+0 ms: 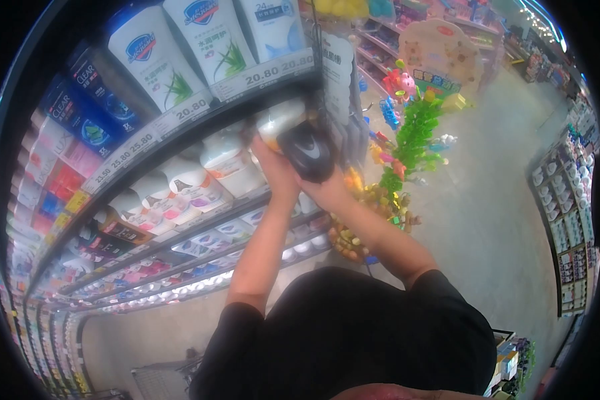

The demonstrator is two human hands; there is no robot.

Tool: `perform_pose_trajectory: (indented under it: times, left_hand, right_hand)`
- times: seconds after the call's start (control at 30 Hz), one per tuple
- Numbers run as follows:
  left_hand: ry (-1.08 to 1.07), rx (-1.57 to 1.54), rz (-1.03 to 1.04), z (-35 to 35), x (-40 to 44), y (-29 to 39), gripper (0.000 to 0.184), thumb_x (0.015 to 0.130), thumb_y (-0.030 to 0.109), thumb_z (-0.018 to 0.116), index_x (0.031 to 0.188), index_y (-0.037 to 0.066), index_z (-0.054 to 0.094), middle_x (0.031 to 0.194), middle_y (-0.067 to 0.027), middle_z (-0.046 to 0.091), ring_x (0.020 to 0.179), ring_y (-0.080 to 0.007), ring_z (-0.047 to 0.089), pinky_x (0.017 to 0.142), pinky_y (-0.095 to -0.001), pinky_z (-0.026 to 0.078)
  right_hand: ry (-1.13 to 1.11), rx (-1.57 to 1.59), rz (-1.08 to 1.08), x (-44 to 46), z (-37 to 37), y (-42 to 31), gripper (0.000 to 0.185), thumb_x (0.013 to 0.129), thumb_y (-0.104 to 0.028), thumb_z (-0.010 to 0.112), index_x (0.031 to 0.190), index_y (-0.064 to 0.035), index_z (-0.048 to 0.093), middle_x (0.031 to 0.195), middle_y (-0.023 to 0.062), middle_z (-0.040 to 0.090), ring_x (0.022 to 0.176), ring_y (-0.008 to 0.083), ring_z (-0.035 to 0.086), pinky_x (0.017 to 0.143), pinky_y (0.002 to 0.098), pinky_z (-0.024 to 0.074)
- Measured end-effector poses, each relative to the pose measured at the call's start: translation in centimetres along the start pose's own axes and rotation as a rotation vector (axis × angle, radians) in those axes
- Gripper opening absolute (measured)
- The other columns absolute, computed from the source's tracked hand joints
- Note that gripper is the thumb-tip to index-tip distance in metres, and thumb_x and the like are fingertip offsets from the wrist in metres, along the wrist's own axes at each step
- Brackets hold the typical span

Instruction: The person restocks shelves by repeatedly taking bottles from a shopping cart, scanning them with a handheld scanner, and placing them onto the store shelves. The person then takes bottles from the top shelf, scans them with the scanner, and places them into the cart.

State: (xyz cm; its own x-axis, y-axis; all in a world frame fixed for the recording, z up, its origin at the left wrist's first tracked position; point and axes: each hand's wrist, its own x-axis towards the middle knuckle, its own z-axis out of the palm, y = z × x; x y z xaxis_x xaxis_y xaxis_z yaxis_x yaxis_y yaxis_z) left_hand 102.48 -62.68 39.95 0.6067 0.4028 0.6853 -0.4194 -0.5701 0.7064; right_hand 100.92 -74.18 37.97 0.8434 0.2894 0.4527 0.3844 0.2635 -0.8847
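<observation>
A black bottle [308, 152] with a glossy rounded top and a pale curved mark is gripped from below by my right hand [323, 190]. Its fingers are mostly hidden behind the bottle. Close beside it, my left hand [275, 165] is closed around the lower part of a white bottle [280, 120], one digit showing along its left side. A touch of orange shows low on this white bottle. Both hands are close together in front of the shelf. Just left of them stands a similar white bottle [232, 163] with an orange-marked label.
Shelves at left carry white body-wash bottles [157, 60], blue CLEAR bottles [90, 113] and price strips [193, 113]. Right of my arms, a display of green and coloured toys [410, 143] rises from the floor [487, 220]. A wire cart [160, 380] is at lower left.
</observation>
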Motion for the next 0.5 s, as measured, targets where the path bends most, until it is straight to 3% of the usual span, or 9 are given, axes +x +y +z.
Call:
perform_pose_trajectory:
  times: [0.03, 0.1, 0.17, 0.23, 0.37, 0.5]
  left_hand:
    - [0.001, -0.006, 0.016, 0.1, 0.3, -0.1, 0.062, 0.089, 0.019, 0.068, 0.138, 0.0, 0.036, 0.131, -0.016, 0.049, 0.124, -0.0257, 0.048, 0.105, -0.0367, 0.037]
    - [-0.015, -0.393, -0.159, 1.5, 0.4, -4.2, 0.058, 0.092, 0.019, 0.064, 0.138, 0.0, 0.036, 0.13, -0.0153, 0.049, 0.122, -0.0241, 0.049, 0.104, -0.0352, 0.038]
    - [-0.008, -0.412, -0.184, 1.4, 0.3, -5.1, 0.054, 0.094, 0.02, 0.061, 0.138, 0.0, 0.036, 0.13, -0.015, 0.049, 0.121, -0.0227, 0.049, 0.103, -0.0339, 0.039]
    - [0.008, -0.07, -0.063, 1.0, 0.5, -2.8, 0.052, 0.097, 0.021, 0.058, 0.138, 0.0, 0.036, 0.13, -0.015, 0.049, 0.121, -0.0214, 0.049, 0.103, -0.0328, 0.039]
    - [0.04, -0.138, -0.038, 0.5, 1.1, -2.1, 0.054, 0.095, 0.02, 0.06, 0.138, -0.002, 0.036, 0.136, -0.0183, 0.046, 0.124, -0.0236, 0.049, 0.105, -0.0342, 0.038]
    - [-0.118, 0.006, 0.073, -0.2, 1.0, -3.3, 0.062, 0.091, 0.018, 0.065, 0.14, -0.004, 0.034, 0.133, -0.0203, 0.05, 0.121, -0.0268, 0.054, 0.102, -0.0347, 0.042]
  right_hand:
    - [0.003, 0.048, 0.009, 0.1, 0.2, -0.3, 0.082, 0.079, -0.006, 0.078, 0.148, -0.0006, 0.034, 0.145, 0.0141, 0.047, 0.131, 0.0187, 0.047, 0.109, 0.0336, 0.0369]
    - [-0.01, -0.063, 0.006, 0.2, 0.2, -0.3, 0.072, 0.08, -0.005, 0.077, 0.142, -0.0002, 0.042, 0.138, 0.0124, 0.053, 0.126, 0.0176, 0.051, 0.107, 0.0329, 0.0394]
    - [-0.004, -0.092, 0.01, 0.2, 0.5, -0.4, 0.063, 0.082, -0.005, 0.076, 0.138, 0.0, 0.047, 0.134, 0.0107, 0.057, 0.122, 0.0168, 0.054, 0.105, 0.0323, 0.041]
    - [0.03, -0.044, 0.018, 0.4, 0.8, -1.1, 0.058, 0.083, -0.004, 0.074, 0.135, 0.0, 0.05, 0.131, 0.0093, 0.059, 0.12, 0.0163, 0.055, 0.104, 0.0317, 0.0418]
    - [0.001, 0.014, 0.074, 0.3, 0.8, -0.8, 0.049, 0.086, -0.005, 0.072, 0.131, 0.0001, 0.053, 0.126, 0.0075, 0.062, 0.116, 0.015, 0.056, 0.101, 0.0302, 0.0424]
    - [0.014, 0.144, 0.061, 0.4, 1.0, 0.8, 0.045, 0.088, -0.006, 0.071, 0.129, 0.0, 0.055, 0.122, 0.0069, 0.064, 0.112, 0.014, 0.058, 0.098, 0.0299, 0.044]
